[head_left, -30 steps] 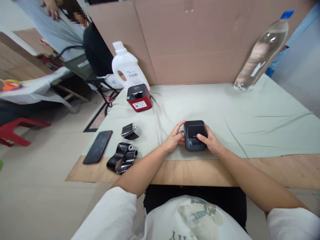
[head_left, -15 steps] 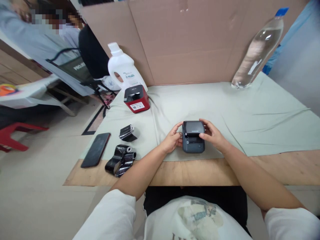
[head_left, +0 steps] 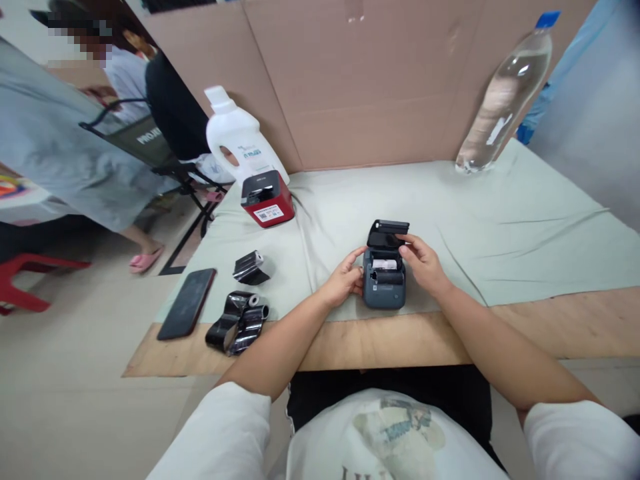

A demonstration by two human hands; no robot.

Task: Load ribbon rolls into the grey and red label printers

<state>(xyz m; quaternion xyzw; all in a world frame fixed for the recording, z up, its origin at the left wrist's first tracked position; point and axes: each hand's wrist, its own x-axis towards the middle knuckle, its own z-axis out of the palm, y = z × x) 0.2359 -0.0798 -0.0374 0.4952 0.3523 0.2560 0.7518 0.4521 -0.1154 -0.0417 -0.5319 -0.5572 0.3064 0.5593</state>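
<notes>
Cloth covered the surface (head_left: pixel 500 220) near whose front edge the small grey printer (head_left: pixel 383 288) sat, lid (head_left: pixel 387 234) already swung up, paper roll (head_left: pixel 385 264) showing; left hand (head_left: pixel 344 285) gripped its side; right hand (head_left: pixel 423 265) pinched the raised lid.

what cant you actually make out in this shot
Head view only:
- Inside of the dark printer: only a pale strip shows under its raised lid; the rest is too small.
- Right hand fingertips: hidden behind the lid.
- Left hand: its far fingers are hidden against the printer's side.
- Label print on the red printer and white jug: too small.
</notes>
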